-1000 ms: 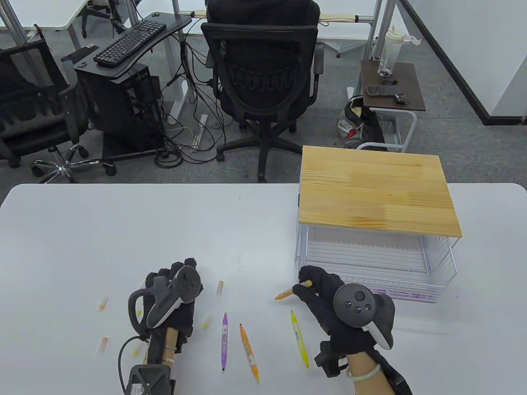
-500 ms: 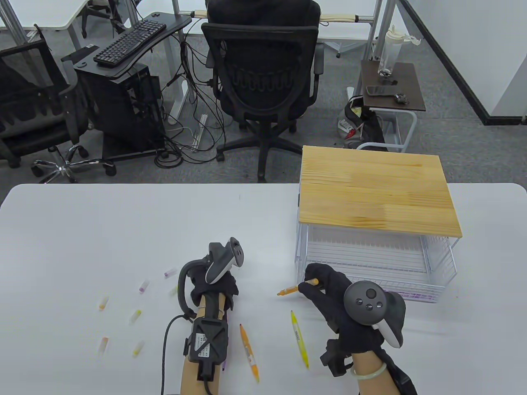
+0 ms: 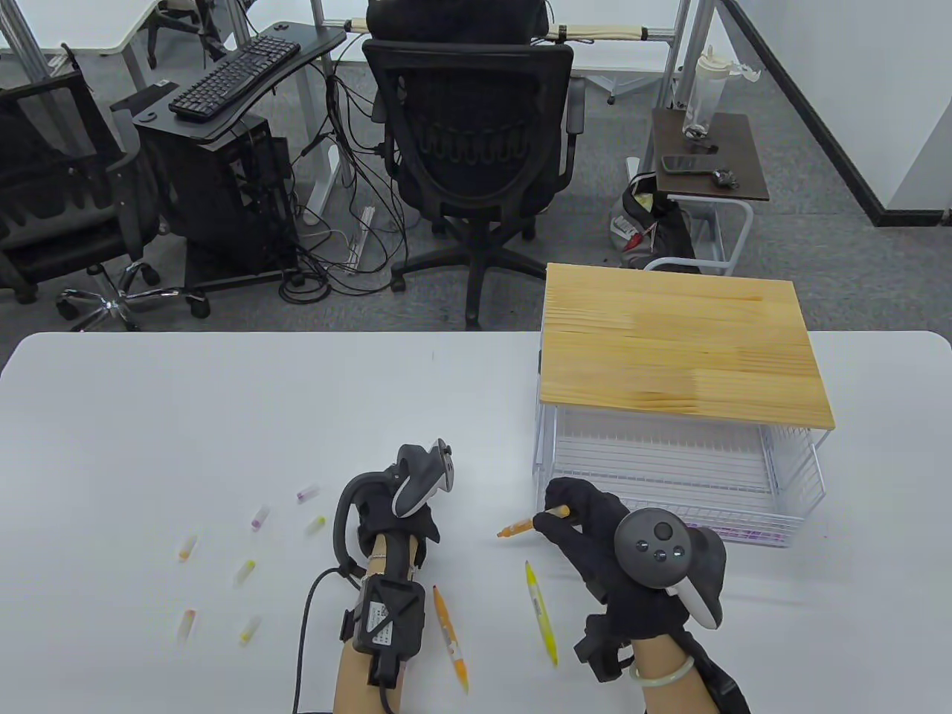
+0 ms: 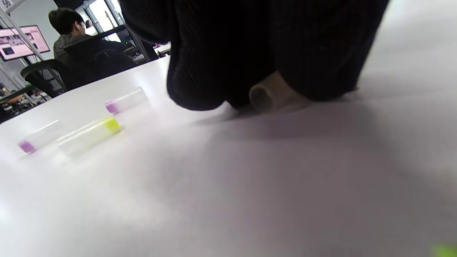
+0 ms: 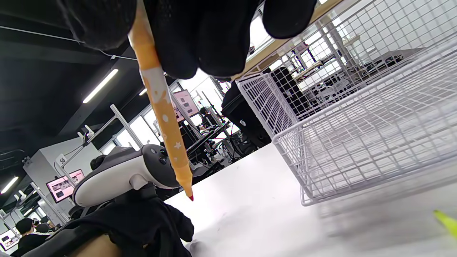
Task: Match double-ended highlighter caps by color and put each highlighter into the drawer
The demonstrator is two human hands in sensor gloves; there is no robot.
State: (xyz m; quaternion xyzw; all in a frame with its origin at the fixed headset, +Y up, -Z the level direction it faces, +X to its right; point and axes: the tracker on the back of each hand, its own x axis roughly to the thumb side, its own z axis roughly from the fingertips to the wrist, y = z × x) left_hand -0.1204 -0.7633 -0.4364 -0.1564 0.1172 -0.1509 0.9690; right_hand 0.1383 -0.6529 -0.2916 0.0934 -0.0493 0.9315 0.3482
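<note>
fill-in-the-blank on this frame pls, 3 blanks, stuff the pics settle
1. The right hand pinches an uncapped ____ highlighter.
2. The left hand presses a loose cap against the ____.
3. The wire drawer under the wooden top stands pulled ____.

Missing words: orange; table; open

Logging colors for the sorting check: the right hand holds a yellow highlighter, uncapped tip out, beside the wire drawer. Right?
Not quite: the highlighter in the right hand is orange, not yellow, as the right wrist view shows. Its bare tip is indeed uncapped, and it is beside the wire drawer.
</note>
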